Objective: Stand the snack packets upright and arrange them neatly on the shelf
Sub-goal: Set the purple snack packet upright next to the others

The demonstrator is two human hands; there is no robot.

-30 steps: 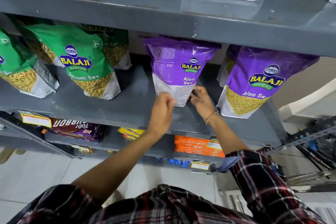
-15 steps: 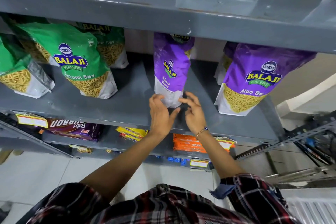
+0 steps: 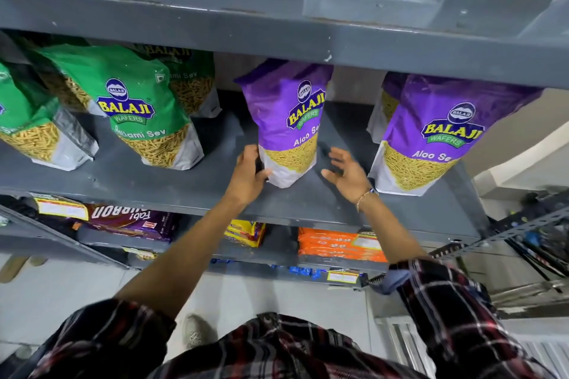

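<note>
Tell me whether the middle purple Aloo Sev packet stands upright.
Upright: the Aloo Sev packet rests on its base, logo forward, left hand touching its side.

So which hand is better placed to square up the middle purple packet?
Left, probably. The left hand touches the middle purple Aloo Sev packet at its base; the right hand hangs open, apart from it.

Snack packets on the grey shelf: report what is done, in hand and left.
Done: the right Aloo Sev packet and the front green packet stand upright. In hand: the left hand touches the middle purple packet; the right hand is open beside it. Left: the far-left green packet leans.
</note>
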